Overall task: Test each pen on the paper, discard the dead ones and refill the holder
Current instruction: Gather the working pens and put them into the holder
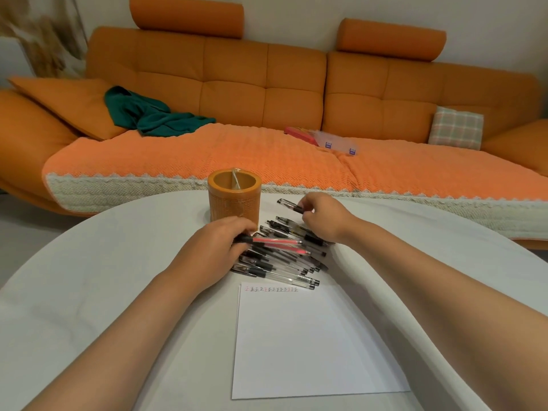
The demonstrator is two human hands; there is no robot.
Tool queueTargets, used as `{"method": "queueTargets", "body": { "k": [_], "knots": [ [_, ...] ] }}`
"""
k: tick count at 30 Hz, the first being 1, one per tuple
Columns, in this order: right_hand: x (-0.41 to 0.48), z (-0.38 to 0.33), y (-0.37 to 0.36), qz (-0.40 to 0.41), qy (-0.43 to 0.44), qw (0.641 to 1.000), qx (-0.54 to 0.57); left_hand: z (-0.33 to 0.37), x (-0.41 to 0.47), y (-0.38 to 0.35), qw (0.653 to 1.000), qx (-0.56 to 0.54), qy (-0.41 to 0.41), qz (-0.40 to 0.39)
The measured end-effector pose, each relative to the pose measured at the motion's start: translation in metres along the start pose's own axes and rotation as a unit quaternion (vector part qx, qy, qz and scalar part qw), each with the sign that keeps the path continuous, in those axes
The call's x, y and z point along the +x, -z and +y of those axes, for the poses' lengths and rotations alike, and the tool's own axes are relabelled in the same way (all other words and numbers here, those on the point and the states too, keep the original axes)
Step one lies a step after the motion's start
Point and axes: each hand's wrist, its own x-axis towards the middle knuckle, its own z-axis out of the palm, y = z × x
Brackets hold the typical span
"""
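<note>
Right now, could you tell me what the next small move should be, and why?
Probably lift the black pen in the right hand into the holder: the paper already carries a row of test marks, and the holder shows no pens inside.

This is a home living room. A long orange leather sofa with tufted back panels and two roll-shaped orange headrests fills the far side against a plain pale wall. An orange knitted throw with a cream lace edge covers its seat. On it lie a large orange cushion, a crumpled dark green garment, a small pastel plaid cushion and a clear plastic box with blue clasps. Tall dried beige grass stands in the left corner. In front of the sofa is a low, rounded white counter, set like a coffee table, and on it stands a round orange holder matching the sofa.
</note>
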Motion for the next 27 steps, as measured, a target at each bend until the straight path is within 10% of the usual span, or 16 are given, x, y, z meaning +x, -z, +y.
{"method": "queueTargets", "body": {
  "k": [18, 27],
  "knots": [
    [-0.025, -0.06, 0.015, -0.25, 0.102, 0.945, 0.185, 0.026, 0.006, 0.017, 0.976, -0.122, 0.076, 0.166],
    [-0.022, -0.049, 0.008, -0.282, 0.041, 0.905, 0.317, 0.026, 0.013, 0.03, 0.882, -0.394, 0.197, 0.166]
  ]
}}
